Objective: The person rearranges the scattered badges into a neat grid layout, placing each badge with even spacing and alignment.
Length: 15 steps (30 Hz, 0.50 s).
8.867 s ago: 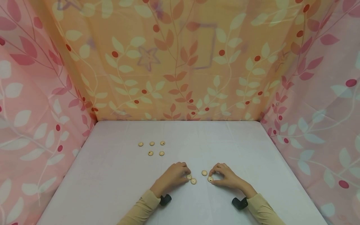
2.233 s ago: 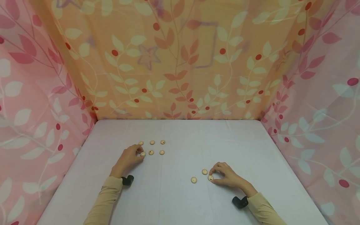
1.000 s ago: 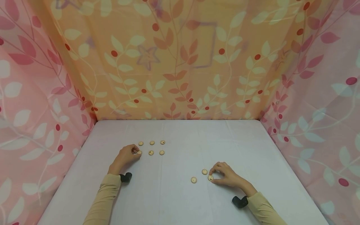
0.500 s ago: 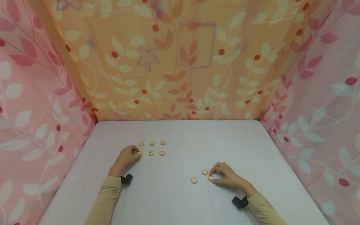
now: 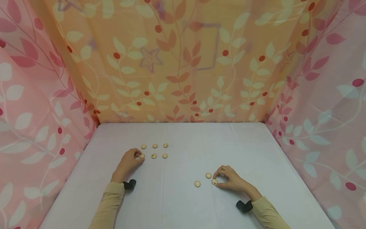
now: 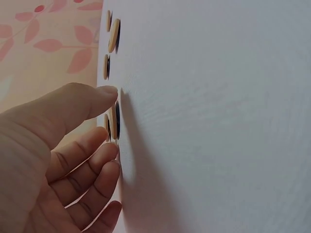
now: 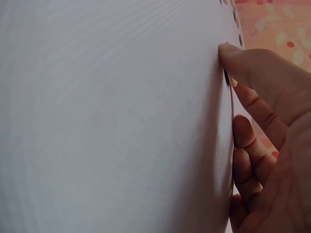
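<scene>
On the left of the table, in the head view, my left hand point(image 5: 130, 160) pinches the edge of a round wooden disc point(image 5: 142, 156) between thumb and fingers. That disc lies at the left end of the nearer row, beside two others point(image 5: 154, 156). In the left wrist view the disc point(image 6: 114, 124) shows edge-on just below the thumb tip. My right hand point(image 5: 228, 179) pinches another wooden disc point(image 5: 214, 182), which has a dark mark on its face. Its thumb point(image 7: 252, 65) hides much of that disc in the right wrist view. Two loose discs point(image 5: 208, 175) point(image 5: 197, 183) lie left of it.
A farther row of three discs point(image 5: 155, 146) runs behind the nearer row. Everything lies on a table with a white cloth point(image 5: 177, 203). Patterned curtains point(image 5: 177, 63) stand at the back and both sides. A black wrist camera point(image 5: 244, 206) sits under each forearm.
My left hand has gone from the middle to the far left with one disc, then shifted it slightly left into the nearer row. It has since stayed still. My right hand has not moved.
</scene>
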Tool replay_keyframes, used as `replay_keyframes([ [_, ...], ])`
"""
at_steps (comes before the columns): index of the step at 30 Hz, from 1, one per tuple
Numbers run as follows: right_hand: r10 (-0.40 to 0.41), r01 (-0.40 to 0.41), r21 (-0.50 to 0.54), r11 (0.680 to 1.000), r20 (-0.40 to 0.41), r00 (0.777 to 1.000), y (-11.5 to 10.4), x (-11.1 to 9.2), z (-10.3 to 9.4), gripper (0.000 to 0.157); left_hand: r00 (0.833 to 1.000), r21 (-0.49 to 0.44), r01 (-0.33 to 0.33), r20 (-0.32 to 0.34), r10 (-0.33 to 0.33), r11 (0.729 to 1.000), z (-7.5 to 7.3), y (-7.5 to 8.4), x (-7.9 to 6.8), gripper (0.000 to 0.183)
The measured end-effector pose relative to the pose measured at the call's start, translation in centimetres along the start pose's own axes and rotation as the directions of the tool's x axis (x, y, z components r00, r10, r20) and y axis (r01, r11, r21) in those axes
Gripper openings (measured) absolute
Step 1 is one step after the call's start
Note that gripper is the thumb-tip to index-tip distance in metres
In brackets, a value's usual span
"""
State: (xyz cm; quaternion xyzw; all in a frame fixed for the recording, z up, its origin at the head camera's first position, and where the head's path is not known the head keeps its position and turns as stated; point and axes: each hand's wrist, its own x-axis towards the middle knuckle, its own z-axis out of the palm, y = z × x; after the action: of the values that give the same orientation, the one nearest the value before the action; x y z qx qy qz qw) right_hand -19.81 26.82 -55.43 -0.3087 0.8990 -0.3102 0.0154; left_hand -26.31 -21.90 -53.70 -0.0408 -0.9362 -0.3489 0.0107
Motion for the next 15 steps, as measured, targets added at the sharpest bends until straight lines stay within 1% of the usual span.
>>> replay_keyframes([
  [6, 0.014, -0.014, 0.002, 1.0, 0.003, 1.0, 0.0, -0.1, 0.0, 0.022, 1.0, 0.011, -0.004, -0.016, 0.004, 1.0, 0.3, 0.1, -0.4, 0.033],
  [10, 0.025, -0.025, 0.004, 1.0, 0.01, 1.0, 0.1, 0.0, 0.0, 0.022, 0.999, 0.03, 0.002, -0.037, -0.001, 1.0, 0.4, 0.4, -0.7, 0.033],
  [12, 0.022, -0.022, 0.0, 1.0, 0.01, 1.0, 0.1, 0.0, 0.0, 0.022, 0.998, 0.054, -0.012, -0.055, 0.015, 0.998, 0.4, 0.8, -0.9, 0.032],
  [15, 0.026, -0.026, 0.001, 1.0, 0.014, 1.0, 0.1, 0.0, 0.0, 0.022, 0.995, 0.082, -0.051, -0.081, 0.057, 0.995, 0.4, 1.5, -1.1, 0.031],
])
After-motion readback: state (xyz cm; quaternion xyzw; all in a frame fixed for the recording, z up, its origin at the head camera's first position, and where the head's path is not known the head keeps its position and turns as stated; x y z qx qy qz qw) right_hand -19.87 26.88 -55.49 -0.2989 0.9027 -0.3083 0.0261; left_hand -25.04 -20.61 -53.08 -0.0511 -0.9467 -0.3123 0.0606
